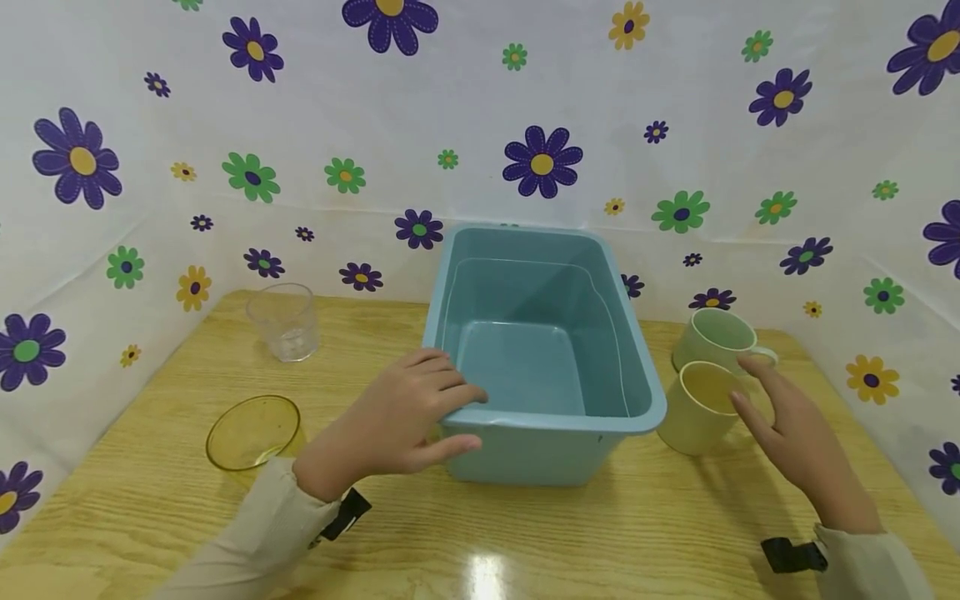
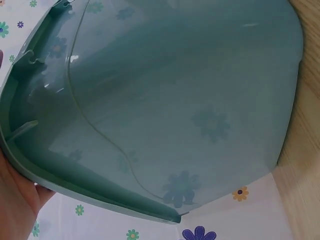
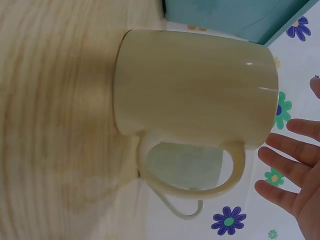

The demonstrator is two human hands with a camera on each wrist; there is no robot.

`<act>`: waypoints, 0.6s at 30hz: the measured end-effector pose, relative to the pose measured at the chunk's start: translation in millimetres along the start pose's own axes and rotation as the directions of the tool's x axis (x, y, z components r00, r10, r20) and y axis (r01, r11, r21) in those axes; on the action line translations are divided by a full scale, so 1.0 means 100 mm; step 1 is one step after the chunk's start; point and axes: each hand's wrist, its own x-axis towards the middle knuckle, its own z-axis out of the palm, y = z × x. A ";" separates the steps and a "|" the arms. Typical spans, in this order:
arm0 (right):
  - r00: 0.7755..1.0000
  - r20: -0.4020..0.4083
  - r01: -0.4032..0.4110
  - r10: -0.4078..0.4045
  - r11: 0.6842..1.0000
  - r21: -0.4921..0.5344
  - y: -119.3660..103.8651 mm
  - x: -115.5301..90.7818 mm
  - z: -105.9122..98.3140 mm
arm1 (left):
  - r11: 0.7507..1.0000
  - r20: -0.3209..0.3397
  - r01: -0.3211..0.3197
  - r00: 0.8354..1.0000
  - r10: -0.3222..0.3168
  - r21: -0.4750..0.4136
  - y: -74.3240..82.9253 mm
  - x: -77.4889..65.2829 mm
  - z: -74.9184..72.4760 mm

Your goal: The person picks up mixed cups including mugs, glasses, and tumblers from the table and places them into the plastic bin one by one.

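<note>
A blue plastic basin [image 1: 525, 450] stands on the table. My left hand [image 1: 397, 408] grips its near left corner, fingers over the rim and thumb low on the outside; the basin's outer wall [image 2: 190, 100] fills most of the left wrist view. At the right, my right hand [image 1: 802, 437] is beside a yellow mug [image 1: 697, 417], fingers spread and holding nothing. In the right wrist view those fingers [image 3: 287, 172] are near the rim of the yellow mug [image 3: 195, 85]. Just behind it stands a pale green mug [image 1: 720, 329], partly hidden.
An amber glass [image 1: 255, 433] sits at the left, partly behind my left forearm. Farther back is a clear glass [image 1: 288, 325]. The wooden table [image 1: 480, 533] runs back to a white flowered cloth [image 1: 420, 108] behind and at both sides.
</note>
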 end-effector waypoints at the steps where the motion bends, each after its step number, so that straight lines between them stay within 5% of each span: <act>1: 1.000 -0.001 -0.001 0.001 1.000 0.012 0.01 -0.01 0.01 | 1.000 -0.001 0.003 1.000 -0.003 0.000 0.00 0.00 0.01; 18: 0.997 -0.071 0.012 -0.004 0.993 0.117 0.22 -0.14 0.10 | 1.000 -0.024 0.004 1.000 -0.005 -0.003 0.00 -0.02 0.04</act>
